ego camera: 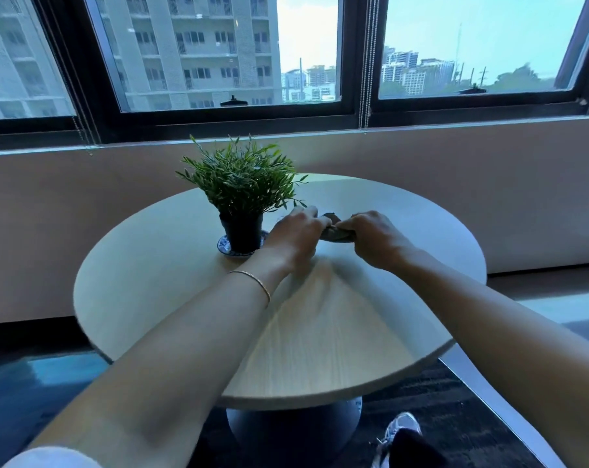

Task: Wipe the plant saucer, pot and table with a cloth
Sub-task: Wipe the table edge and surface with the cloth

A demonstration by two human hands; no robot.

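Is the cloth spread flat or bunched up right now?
Bunched: the dark cloth shows only as a small crumpled wad gripped between the left hand and right hand.

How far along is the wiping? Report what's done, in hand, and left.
Done: nothing shows as wiped yet. In hand: the left grip and right grip hold a dark brownish cloth between them, low over the round pale wooden table, beside the green leafy plant. Left: the black pot sits on its blue-and-white patterned saucer, the cloth touching neither; saucer, pot and table all remain.
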